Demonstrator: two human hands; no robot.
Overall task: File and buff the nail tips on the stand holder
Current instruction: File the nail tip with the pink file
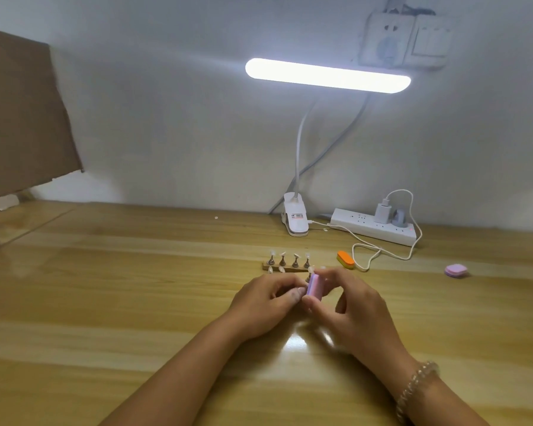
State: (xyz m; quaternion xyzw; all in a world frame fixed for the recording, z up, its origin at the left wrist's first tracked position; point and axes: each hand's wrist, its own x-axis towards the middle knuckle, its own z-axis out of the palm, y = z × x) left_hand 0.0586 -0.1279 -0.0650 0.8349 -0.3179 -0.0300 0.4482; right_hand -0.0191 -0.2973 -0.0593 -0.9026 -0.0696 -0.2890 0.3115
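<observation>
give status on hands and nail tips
Right hand pinches pink buffer block. Left hand curled against it, grip unclear. Nail tip stand just behind, nothing blocking.

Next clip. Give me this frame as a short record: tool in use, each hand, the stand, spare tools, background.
tool in use: pink-and-lilac buffer block, held on end between the hands
right hand: pinches the buffer block, thumb and fingers; bead bracelet on wrist
left hand: fingers curled against the block; what it holds is hidden
stand holder: wooden, just beyond the hands, nail tips on pegs
spare tools: orange block right of the stand; lilac block farther right
background: clip lamp lit, power strip
</observation>
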